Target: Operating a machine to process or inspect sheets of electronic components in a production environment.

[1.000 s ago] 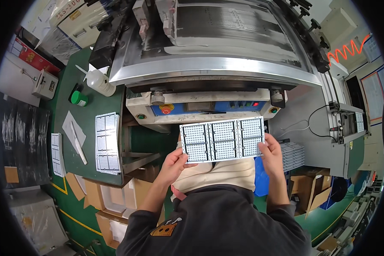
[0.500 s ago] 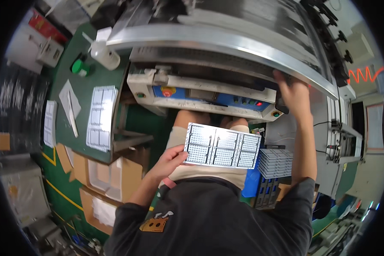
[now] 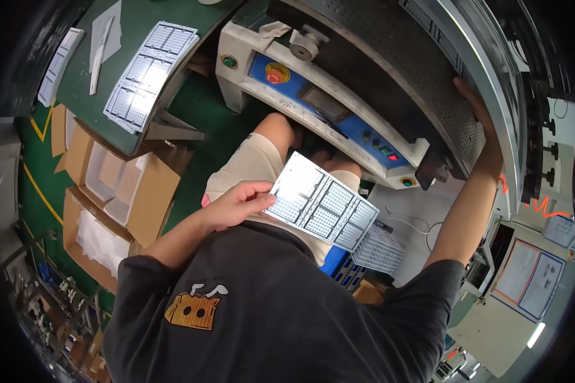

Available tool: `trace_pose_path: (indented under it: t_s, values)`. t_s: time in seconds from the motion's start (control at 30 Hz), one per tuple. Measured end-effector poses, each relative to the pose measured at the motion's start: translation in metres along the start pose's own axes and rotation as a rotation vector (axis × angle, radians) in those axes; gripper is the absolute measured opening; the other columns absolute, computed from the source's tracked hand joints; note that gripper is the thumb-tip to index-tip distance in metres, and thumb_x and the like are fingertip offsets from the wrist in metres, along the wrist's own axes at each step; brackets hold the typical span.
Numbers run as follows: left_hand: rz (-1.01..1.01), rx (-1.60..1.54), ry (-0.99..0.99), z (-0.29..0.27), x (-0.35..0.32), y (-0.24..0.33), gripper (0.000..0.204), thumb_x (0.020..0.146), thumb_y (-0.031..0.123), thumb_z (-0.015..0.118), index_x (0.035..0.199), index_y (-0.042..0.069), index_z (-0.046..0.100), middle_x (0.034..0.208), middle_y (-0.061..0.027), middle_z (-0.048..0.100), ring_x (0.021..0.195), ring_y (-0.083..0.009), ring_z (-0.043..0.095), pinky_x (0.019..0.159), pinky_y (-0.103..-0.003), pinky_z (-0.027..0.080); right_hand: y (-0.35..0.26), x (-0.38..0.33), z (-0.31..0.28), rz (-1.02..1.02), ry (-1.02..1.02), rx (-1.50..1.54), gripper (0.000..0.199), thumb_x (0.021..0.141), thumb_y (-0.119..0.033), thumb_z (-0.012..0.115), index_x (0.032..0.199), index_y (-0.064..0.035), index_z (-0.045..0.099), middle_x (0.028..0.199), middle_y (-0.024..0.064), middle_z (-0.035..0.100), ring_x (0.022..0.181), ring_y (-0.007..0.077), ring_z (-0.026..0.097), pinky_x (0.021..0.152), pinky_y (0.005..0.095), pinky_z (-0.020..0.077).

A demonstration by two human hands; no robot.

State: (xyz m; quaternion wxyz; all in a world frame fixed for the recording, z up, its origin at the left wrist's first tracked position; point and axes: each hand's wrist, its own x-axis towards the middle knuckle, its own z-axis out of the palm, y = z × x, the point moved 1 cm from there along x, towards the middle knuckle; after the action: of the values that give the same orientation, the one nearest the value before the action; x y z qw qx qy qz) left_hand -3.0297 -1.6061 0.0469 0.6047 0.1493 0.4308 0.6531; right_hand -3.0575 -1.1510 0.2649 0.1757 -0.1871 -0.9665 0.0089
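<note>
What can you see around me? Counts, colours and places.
Patterned board: one, white and black, centre
Stacked boards: two piles, white, upper left
Table: one, green, upper left
Paper: one, white, on table
Slim tool: one, white, partly on paper
Machine: one, white and blue, upper centre
Lower stack: one, grey, right of board
Boxes: at least two, brown, left
Coiled cable: one, orange, right
Left hand: one, holding board
Right hand: one, upper right

Open cardboard boxes (image 3: 152,204), green floor (image 3: 39,159), yellow floor line (image 3: 43,193), framed board (image 3: 517,271), bright tube (image 3: 536,335)
</note>
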Motion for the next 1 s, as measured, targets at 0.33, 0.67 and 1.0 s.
trace_pose_path:
  t_s: [0.33,0.67,1.0]
  values:
    - [0.019,0.067,0.04,-0.003,-0.003,0.024,0.027,0.1,0.018,0.043,0.116,-0.002,0.054,0.109,-0.005,0.061,0.1,-0.012,0.058,0.09,-0.031,0.051,0.009,0.03,-0.008,0.021,-0.122,-0.08,0.086,0.063,-0.053,0.081,0.128,-0.0044,0.053,0.125,0.017,0.056,0.119,0.0295,0.052,0.101,0.0406,0.0402]
    - [0.033,-0.134,0.025,-0.003,0.016,0.015,0.034,0.1,0.016,0.044,0.127,-0.002,0.05,0.117,-0.0084,0.061,0.104,-0.0156,0.06,0.089,-0.032,0.051,0.007,0.035,-0.024,0.122,-0.357,-0.279,0.087,0.061,-0.05,0.083,0.127,-0.0016,0.052,0.121,0.0183,0.056,0.118,0.0268,0.051,0.102,0.0384,0.0381]
    - [0.097,-0.227,0.142,-0.021,-0.008,0.029,0.035,0.097,0.018,0.049,0.126,-0.002,0.051,0.116,-0.0078,0.061,0.103,-0.0154,0.061,0.085,-0.031,0.054,0.013,-0.054,-0.034,-0.082,-0.318,0.169,0.112,0.057,-0.047,0.082,0.146,-0.0084,0.026,0.143,0.0169,0.038,0.131,0.0326,0.037,0.112,0.042,0.0238]
